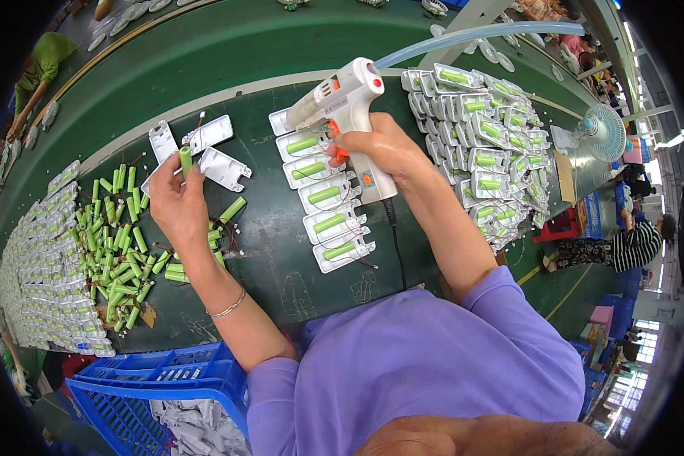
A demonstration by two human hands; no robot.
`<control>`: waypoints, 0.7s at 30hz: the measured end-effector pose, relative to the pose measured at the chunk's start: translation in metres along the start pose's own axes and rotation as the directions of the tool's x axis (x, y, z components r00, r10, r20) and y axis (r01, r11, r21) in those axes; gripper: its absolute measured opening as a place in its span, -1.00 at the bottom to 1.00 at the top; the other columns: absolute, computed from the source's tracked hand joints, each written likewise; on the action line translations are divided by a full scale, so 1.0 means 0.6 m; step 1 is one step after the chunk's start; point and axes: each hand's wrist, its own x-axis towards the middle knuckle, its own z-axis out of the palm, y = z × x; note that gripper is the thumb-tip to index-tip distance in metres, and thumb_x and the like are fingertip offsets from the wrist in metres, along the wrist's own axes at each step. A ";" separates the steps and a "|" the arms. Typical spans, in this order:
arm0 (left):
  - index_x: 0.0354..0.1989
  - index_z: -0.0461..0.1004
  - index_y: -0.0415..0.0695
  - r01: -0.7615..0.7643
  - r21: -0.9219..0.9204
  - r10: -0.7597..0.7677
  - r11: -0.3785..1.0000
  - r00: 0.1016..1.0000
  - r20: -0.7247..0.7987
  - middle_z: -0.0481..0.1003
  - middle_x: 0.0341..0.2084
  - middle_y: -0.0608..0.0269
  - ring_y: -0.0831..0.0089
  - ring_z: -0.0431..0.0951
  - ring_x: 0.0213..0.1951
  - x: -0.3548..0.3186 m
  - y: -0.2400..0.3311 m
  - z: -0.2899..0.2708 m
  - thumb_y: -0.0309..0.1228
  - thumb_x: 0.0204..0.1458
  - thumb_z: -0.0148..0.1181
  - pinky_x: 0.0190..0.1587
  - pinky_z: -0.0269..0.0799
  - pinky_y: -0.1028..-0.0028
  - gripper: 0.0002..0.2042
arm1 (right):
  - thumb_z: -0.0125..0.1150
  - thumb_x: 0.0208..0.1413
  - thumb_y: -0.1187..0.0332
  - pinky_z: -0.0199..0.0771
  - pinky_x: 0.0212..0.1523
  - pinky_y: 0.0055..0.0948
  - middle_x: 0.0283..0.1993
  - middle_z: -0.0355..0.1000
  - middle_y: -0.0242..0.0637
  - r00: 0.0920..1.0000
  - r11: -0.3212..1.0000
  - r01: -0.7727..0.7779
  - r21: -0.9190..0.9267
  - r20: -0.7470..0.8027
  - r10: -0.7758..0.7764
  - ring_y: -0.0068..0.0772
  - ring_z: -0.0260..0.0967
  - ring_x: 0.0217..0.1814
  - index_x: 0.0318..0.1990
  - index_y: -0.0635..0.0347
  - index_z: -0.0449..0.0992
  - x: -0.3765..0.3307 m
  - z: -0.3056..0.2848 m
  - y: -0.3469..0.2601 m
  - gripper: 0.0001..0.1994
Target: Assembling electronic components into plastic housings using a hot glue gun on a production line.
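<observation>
My right hand (384,150) grips a white glue gun (340,104) with an orange trigger, its nozzle pointing left over a row of white plastic casings (328,199), each with a green battery cell in it. My left hand (176,201) holds one green cylindrical cell (185,159) upright between its fingertips, close to three empty white casings (205,148) on the dark green table (281,273). A loose pile of green cells with red wires (118,235) lies left of that hand.
A stack of filled casings (482,144) rises at the right, and rows of more casings (42,273) line the left. A blue crate (167,380) stands near the front edge. A small fan (602,131), a clear tube (479,34) and other people sit around.
</observation>
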 end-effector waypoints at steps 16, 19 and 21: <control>-0.22 0.59 -0.15 -0.158 -0.080 0.178 0.984 0.863 0.474 0.51 -0.41 0.19 0.44 0.52 -0.40 0.041 0.034 0.135 -0.44 -0.04 0.28 -0.30 0.42 0.51 -0.81 | 0.13 0.00 0.35 0.56 -0.13 -0.35 -0.07 0.47 0.06 0.996 0.984 0.062 0.167 -0.072 -0.051 -0.16 0.50 -0.03 0.02 0.49 0.34 -0.034 -0.044 0.007 -0.55; -0.27 0.59 -0.15 -0.199 -0.056 0.197 0.978 0.821 0.536 0.54 -0.40 0.18 0.35 0.54 -0.39 0.051 0.033 0.165 -0.44 -0.07 0.28 -0.24 0.40 0.43 -0.83 | 0.15 -0.02 0.34 0.56 -0.16 -0.39 -0.09 0.45 0.03 0.984 0.957 0.144 0.251 -0.137 -0.112 -0.22 0.49 -0.07 0.00 0.53 0.34 -0.053 -0.049 -0.008 -0.54; -0.33 0.60 -0.11 -0.432 0.071 0.309 0.899 0.742 0.594 0.54 -0.40 0.20 0.28 0.53 -0.36 0.057 0.027 0.187 -0.41 -0.10 0.30 -0.15 0.32 0.32 -0.85 | 0.15 -0.02 0.34 0.56 -0.16 -0.39 -0.09 0.46 0.02 0.983 0.954 0.157 0.257 -0.139 -0.124 -0.21 0.49 -0.07 0.00 0.52 0.34 -0.061 -0.053 -0.009 -0.54</control>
